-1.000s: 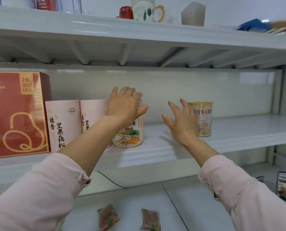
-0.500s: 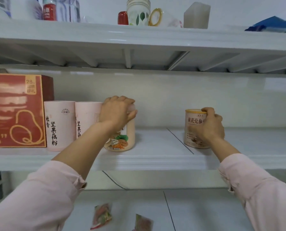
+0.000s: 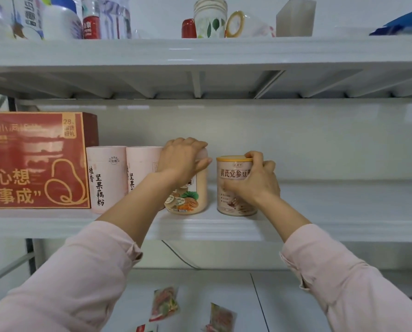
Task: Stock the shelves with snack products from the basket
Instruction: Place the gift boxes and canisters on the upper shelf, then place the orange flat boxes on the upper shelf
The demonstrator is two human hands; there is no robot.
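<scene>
Shelf, mid-frame: left hand grips pink jar top, right hand grips yellow-lidded can beside it; likely tightening row.

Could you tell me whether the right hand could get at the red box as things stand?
Probably not easily: the right hand grips the yellow-lidded can, and the left hand, its jar and two pink tubes stand between it and the red box.
</scene>
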